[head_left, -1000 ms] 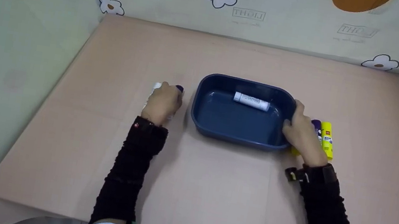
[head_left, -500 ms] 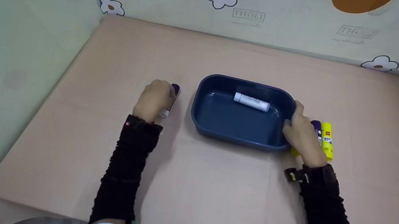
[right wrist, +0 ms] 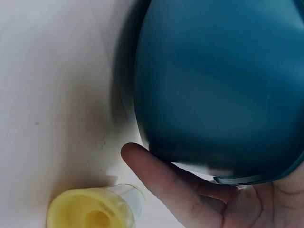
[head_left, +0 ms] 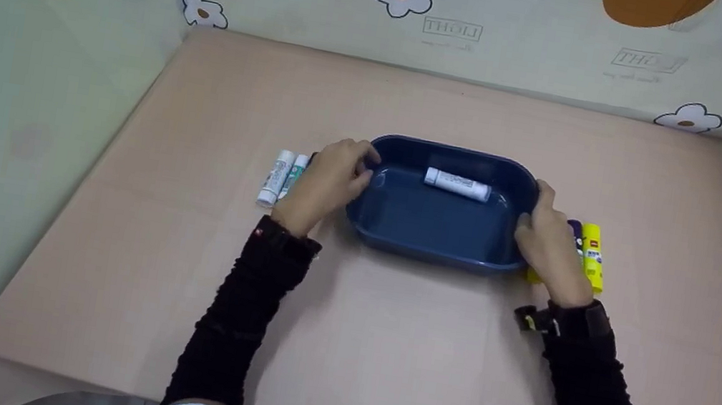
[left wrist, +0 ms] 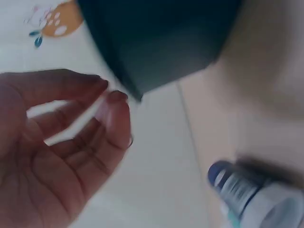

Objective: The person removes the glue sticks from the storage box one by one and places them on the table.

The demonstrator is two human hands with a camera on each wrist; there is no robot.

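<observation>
Fingers [left wrist: 114, 118] of the left hand [head_left: 328, 179] loosely spread and holding nothing, tips right at the left rim of the blue tray [head_left: 449, 150]; impossible to say from either view whether actually touching it. Left of the tray, on the surface [head_left: 381, 350], a white stick [head_left: 276, 177] and a teal-labelled stick [head_left: 295, 174] lying side by side, just beside that hand; in the left wrist view, also a blurred blue-capped stick [left wrist: 237, 185] lying on the surface near the tray's corner. Inside the tray, toward its far wall, one white glue stick [head_left: 457, 184] on its side, loose and free to roll. At the tray's right end, the right hand [head_left: 546, 243] wrapped round the end wall, thumb up by the rim and fingers [right wrist: 161, 180] curled under the edge, plainly gripping. Just right of the tray, a purple stick [head_left: 575, 229] and a yellow stick [head_left: 591, 257] lying parallel, partly hidden by that hand. Judging by this, best to close the left fingers over the left rim to match the grip at the right end before taking any weight. Keep both ends level, so as not to send the loose glue stick sliding about. Move slowly and low over the surface. Mind the sticks close on either side of the tray, easily knocked or rolled by a knuckle or by the tray's base.
</observation>
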